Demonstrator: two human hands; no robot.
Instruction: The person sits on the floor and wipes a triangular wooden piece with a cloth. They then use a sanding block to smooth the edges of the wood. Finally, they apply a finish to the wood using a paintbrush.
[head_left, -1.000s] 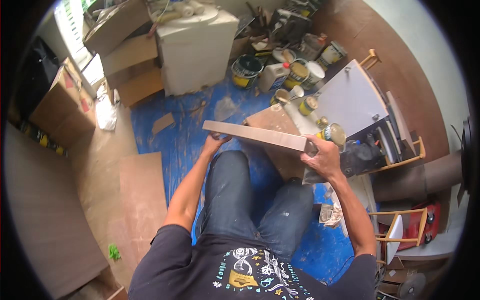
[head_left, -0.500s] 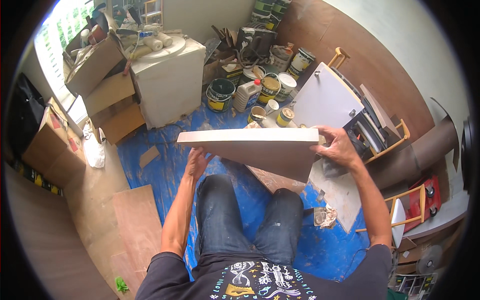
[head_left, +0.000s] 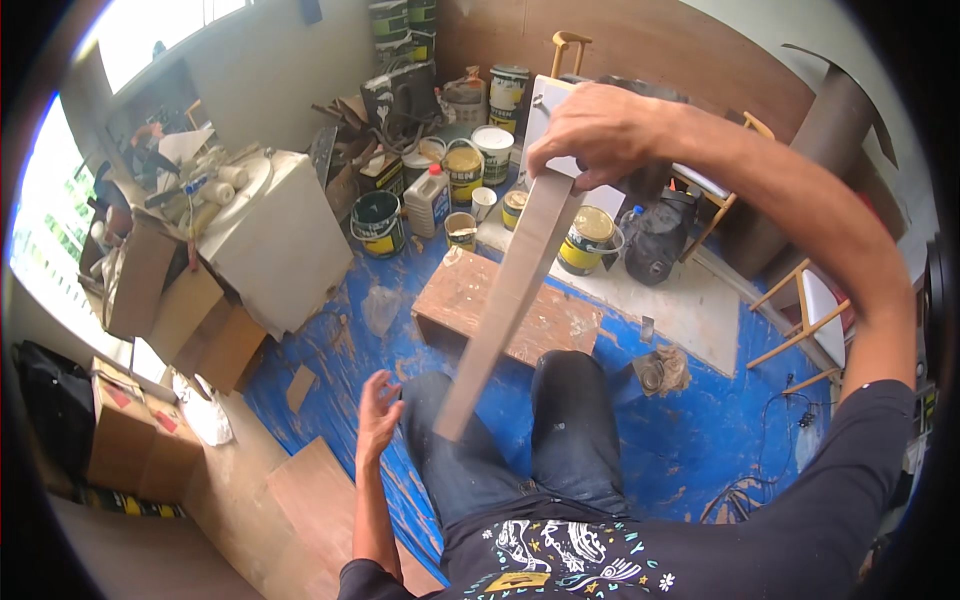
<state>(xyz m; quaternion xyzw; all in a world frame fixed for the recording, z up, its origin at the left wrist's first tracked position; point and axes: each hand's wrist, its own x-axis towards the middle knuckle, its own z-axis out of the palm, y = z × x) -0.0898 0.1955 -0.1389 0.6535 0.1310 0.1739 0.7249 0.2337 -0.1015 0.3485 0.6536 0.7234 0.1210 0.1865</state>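
Observation:
My right hand (head_left: 605, 135) is raised in front of me and closed on the top end of a thick flat board (head_left: 508, 300). The board stands tilted with a pale, narrow edge facing me, and its lower end hangs over my left thigh. Its broad faces barely show from here. Off the board, to the left of its lower end, is my left hand (head_left: 377, 412), empty, with its fingers apart and slightly curled. Beyond the board is a low wooden box (head_left: 560, 325) with a paint-spattered top, partly covered by it.
Blue plastic sheeting (head_left: 670, 430) covers the floor. Paint buckets (head_left: 377, 225) and a grey jug (head_left: 428, 200) stand ahead. A lidded paint bucket (head_left: 590, 240) sits beyond the box. Cardboard boxes (head_left: 140, 430) are at left; a wooden-framed chair (head_left: 815, 315) and cables (head_left: 745, 490) at right.
The board has turned from lying across both hands to hanging edge-on from my right hand, which has risen. My left hand has let go and dropped lower. My view has swung right.

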